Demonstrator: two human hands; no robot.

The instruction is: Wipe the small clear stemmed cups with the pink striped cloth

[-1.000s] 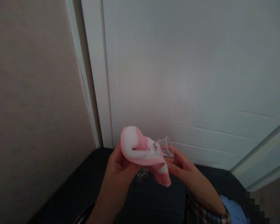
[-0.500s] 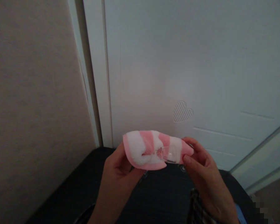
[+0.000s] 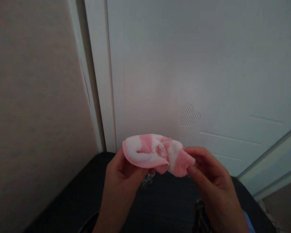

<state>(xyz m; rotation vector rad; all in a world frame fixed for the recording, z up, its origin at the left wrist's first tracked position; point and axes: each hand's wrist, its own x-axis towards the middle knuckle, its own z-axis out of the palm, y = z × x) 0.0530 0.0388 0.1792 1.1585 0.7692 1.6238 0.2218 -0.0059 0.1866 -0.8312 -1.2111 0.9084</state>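
Observation:
A small fluffy pink-and-white striped sock (image 3: 150, 152) is held up between both hands, above a dark surface (image 3: 160, 204). My left hand (image 3: 121, 178) grips its left end from below, fingers curled under the fabric. My right hand (image 3: 208, 174) pinches the right, ribbed end between thumb and fingers. A small clear plastic piece (image 3: 160, 149) shows at the sock's middle; what it is I cannot make out. More clear bits (image 3: 146, 181) lie on the dark surface just under the sock.
A white door panel (image 3: 189, 71) with a striped heart cut-out (image 3: 188, 115) stands directly behind the hands. A beige wall (image 3: 34, 113) fills the left. A plaid sleeve edge (image 3: 201, 216) shows at my right wrist.
The sock was folded over with a clear plastic piece sticking out; it is now stretched sideways between both hands. My right hand shifted to the sock's right end, and the plastic is mostly covered.

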